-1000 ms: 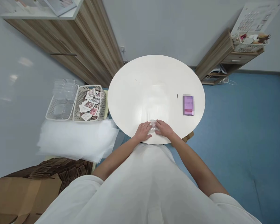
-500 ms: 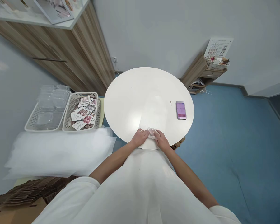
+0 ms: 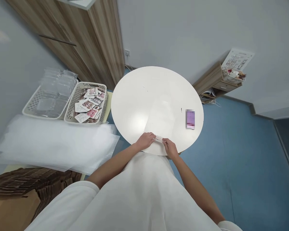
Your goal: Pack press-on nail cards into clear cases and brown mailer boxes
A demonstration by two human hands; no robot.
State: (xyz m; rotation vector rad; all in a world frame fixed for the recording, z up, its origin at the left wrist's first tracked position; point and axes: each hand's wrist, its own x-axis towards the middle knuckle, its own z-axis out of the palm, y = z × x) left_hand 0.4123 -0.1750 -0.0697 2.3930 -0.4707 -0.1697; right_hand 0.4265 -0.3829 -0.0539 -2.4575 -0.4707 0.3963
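We grip small pale plastic case at opposite ends, fingers of left hand and right hand closed on it, likely for steadiness; case by near edge of worktop, purple phone-like item toward right edge, seemingly out of way

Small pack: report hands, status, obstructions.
Left hand, right hand holding small pack at opposite ends. Pack at near side of table. Purple item off right, not in the way.

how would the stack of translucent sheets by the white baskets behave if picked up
The stack of translucent sheets would probably sag, since its layers look thin. They may slide over one another, as their edges lie uneven. Each layer is likely light, given how see-through the outer edges look.
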